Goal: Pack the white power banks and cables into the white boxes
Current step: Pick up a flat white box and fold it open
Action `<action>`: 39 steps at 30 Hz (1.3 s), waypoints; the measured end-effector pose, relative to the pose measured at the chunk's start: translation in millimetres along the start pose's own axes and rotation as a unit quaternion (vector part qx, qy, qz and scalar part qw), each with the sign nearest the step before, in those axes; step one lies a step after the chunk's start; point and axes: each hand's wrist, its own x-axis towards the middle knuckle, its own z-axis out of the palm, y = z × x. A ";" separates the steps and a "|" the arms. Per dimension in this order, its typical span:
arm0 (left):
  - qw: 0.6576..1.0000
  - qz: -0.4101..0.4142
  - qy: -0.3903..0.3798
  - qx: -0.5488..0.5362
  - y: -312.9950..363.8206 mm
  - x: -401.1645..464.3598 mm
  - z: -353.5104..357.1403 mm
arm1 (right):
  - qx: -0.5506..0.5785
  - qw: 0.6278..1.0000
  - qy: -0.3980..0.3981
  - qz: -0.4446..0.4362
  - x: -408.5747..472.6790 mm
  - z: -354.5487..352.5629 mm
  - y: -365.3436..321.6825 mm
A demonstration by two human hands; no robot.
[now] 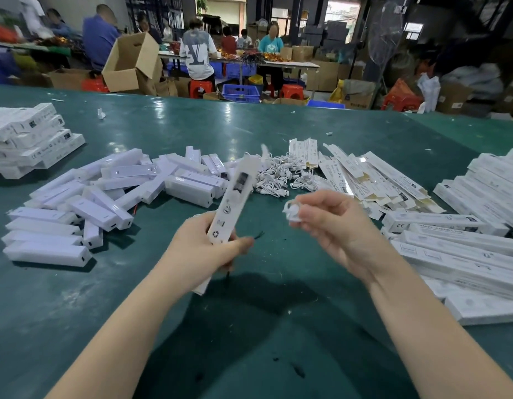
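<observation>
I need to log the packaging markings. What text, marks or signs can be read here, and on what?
"CE": end of a white box in the right-hand stack.
"CE": stacked box at far left.
Recycling symbol: box gripped by the left hand.
Other box print: too small or blurred to read.

My one camera sits on my head, looking forward and down over the near edge of the green table (249, 326), close above my forearms, wide enough to catch the table's far edge and the workshop beyond.
</observation>
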 end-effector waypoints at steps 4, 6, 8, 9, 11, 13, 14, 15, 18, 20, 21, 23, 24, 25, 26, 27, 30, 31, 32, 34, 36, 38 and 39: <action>0.948 0.113 0.099 0.282 -11.2 3.7 -0.4 | -0.006 0.985 0.126 -0.120 0.8 -0.3 -7.6; 0.934 0.141 0.095 0.315 -13.8 4.4 1.9 | -0.069 0.970 0.170 -0.158 -1.2 1.0 -6.7; 0.924 0.167 0.091 0.333 -15.9 5.2 3.4 | -0.163 0.951 0.193 -0.176 -3.7 3.0 -4.5; 0.920 0.176 0.092 0.338 -17.3 6.2 3.5 | -0.204 0.942 0.197 -0.179 -4.4 3.7 -3.5; 0.912 0.191 0.096 0.351 -20.0 7.4 3.1 | -0.241 0.935 0.194 -0.175 -4.8 4.6 -2.1; 0.907 0.197 0.096 0.361 -21.2 7.9 2.4 | -0.254 0.936 0.187 -0.159 -5.1 5.1 -2.8; 0.906 0.196 0.096 0.363 -21.5 8.2 2.4 | -0.259 0.936 0.183 -0.151 -5.5 4.5 -3.6; 0.906 0.194 0.097 0.363 -21.9 8.5 2.3 | -0.264 0.938 0.175 -0.142 -6.0 4.1 -4.6; 0.907 0.190 0.099 0.362 -22.9 8.7 1.6 | -0.264 0.948 0.141 -0.111 -7.0 3.9 -8.3; 0.907 0.188 0.094 0.364 -23.9 8.6 2.1 | -0.254 0.955 0.120 -0.090 -6.7 1.5 -10.6; 0.908 0.186 0.092 0.363 -24.5 8.4 3.3 | -0.249 0.959 0.111 -0.082 -6.8 -0.3 -12.0; 0.914 0.174 0.092 0.355 -24.8 8.1 5.8 | -0.243 0.962 0.104 -0.071 -7.2 -4.1 -15.0; 0.917 0.167 0.093 0.350 -24.9 8.2 6.7 | -0.244 0.962 0.103 -0.067 -7.4 -5.2 -16.4; 0.918 0.162 0.093 0.350 -24.8 8.2 6.9 | -0.246 0.962 0.102 -0.064 -7.7 -5.8 -17.2; 0.918 0.159 0.090 0.353 -24.7 8.4 6.6 | -0.249 0.962 0.099 -0.061 -7.8 -5.9 -17.3; 0.916 0.160 0.086 0.357 -24.4 8.6 5.8 | -0.252 0.961 0.095 -0.060 -7.9 -6.0 -17.4; 0.912 0.171 0.075 0.365 -23.0 8.1 3.6 | -0.265 0.958 0.097 -0.055 -7.4 -6.3 -15.2; 0.909 0.177 0.073 0.370 -22.5 7.9 3.1 | -0.270 0.956 0.104 -0.052 -6.9 -6.3 -13.5; 0.904 0.183 0.070 0.379 -22.3 8.0 2.9 | -0.277 0.953 0.114 -0.046 -6.5 -5.9 -11.5; 0.891 0.195 0.063 0.405 -22.3 7.7 2.7 | -0.305 0.941 0.140 -0.037 -5.4 -5.8 -6.8; 0.886 0.193 0.061 0.416 -22.6 7.5 2.1 | -0.328 0.933 0.144 -0.027 -4.6 -6.0 -5.2; 0.890 0.192 0.064 0.408 -23.0 7.9 1.7 | -0.316 0.940 0.125 -0.019 -4.4 -8.1 -6.7; 0.892 0.193 0.067 0.404 -22.9 8.1 2.0 | -0.306 0.945 0.115 -0.016 -4.6 -9.6 -8.3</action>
